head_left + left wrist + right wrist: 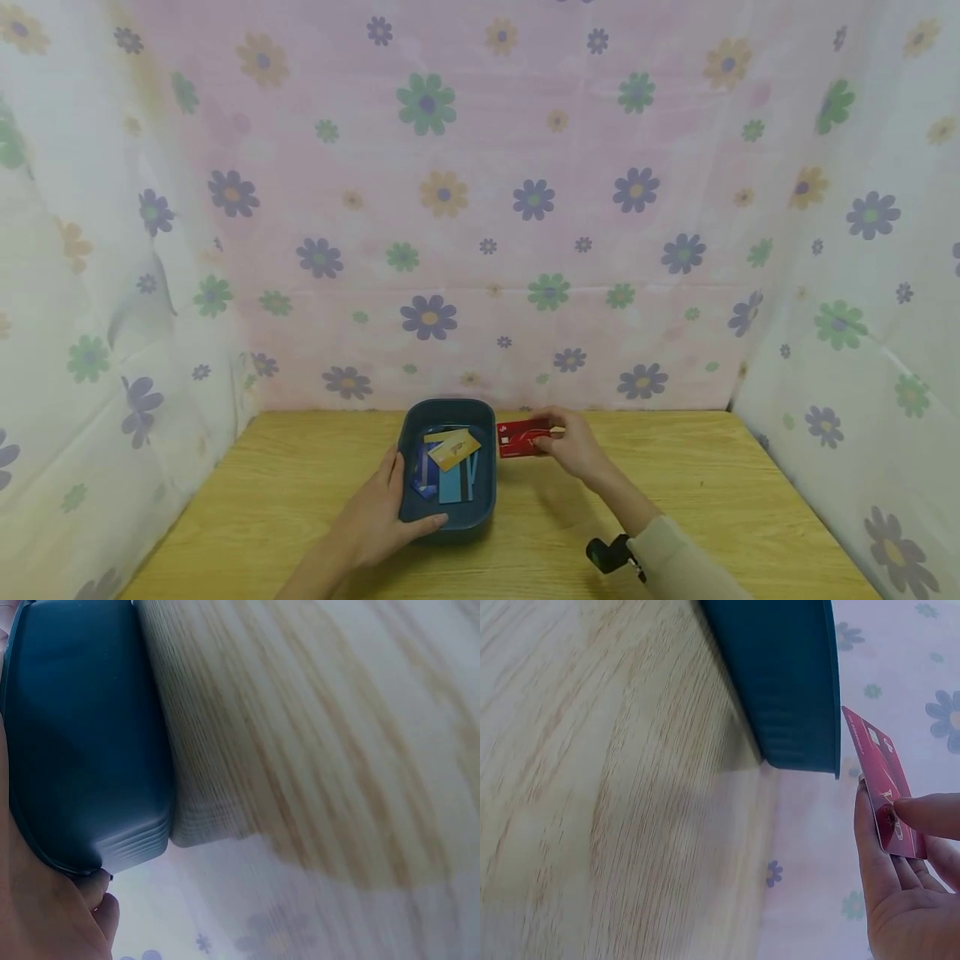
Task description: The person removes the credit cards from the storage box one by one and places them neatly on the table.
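A dark blue-green plastic box (486,492) stands on the table and holds several cards. My left hand (372,518) grips its left side, the thumb over the near rim and the fingers along the outer wall. Inside, a yellow card (455,450) lies on top of a light blue card (452,487) with a dark stripe. A dark blue card (427,471) leans at the left. Just right of the box, my right hand (576,448) pinches a red bank card (885,784) between thumb and fingers. Its chip end points toward the box and is raised above the table.
The wooden table (300,475) ends at a flower-patterned cloth (487,250) behind, with more cloth on both sides. A black device (611,553) sits at my right wrist, by the light sleeve (678,558).
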`<state>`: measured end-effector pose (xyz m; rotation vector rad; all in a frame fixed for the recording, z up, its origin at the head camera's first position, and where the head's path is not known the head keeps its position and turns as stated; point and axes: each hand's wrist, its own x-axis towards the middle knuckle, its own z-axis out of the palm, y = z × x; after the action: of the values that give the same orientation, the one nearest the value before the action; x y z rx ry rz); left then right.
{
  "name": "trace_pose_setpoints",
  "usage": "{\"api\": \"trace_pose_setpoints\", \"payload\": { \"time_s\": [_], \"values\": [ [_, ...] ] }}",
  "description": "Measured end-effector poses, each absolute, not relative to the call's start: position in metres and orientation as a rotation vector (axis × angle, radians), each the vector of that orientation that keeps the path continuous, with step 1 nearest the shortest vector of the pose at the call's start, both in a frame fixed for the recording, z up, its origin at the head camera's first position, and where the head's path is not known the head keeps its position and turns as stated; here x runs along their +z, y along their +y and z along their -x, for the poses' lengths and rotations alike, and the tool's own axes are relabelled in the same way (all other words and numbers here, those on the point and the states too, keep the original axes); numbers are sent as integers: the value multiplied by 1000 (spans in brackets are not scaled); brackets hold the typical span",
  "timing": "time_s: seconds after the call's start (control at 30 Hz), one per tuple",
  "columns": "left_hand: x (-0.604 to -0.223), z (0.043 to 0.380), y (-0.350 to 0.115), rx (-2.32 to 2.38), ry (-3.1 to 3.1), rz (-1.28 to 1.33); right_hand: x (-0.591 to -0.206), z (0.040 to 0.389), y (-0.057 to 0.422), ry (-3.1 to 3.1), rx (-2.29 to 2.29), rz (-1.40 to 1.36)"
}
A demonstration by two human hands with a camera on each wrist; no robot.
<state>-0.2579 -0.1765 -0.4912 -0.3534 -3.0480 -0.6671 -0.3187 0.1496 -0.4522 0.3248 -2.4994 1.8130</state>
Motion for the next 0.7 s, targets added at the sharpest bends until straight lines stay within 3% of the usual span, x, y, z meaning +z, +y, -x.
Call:
{"api": "trace_pose_setpoints", "payload": {
  "time_s": [0.7],
  "values": [
    [-494, 258, -177, -678, -3035, 365, -464, 333, 161, -2521, 1753, -213]
  ]
}}
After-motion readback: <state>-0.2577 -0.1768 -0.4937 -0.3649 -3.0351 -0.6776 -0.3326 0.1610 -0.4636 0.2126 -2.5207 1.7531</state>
